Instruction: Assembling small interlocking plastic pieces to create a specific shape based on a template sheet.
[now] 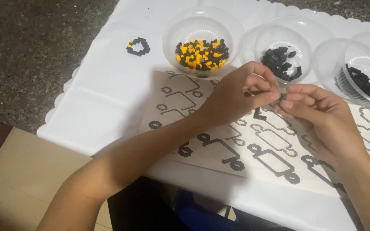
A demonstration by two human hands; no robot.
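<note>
My left hand (240, 92) and my right hand (315, 109) meet fingertip to fingertip above a printed sheet (219, 124) of outlined shapes. Between the fingertips sits a tiny black brick piece (283, 96), pinched from both sides. Several small black brick assemblies (232, 156) lie on the sheet's outlines. A clear bowl (202, 38) of black and orange bricks stands just beyond my left hand. A second clear bowl (283, 51) with black bricks is right behind the fingertips.
A third clear bowl (360, 68) of black bricks stands at the far right. A small black ring-shaped assembly with an orange brick (138, 46) lies on the white cloth (108, 85) at upper left. The table edge runs along the left and bottom.
</note>
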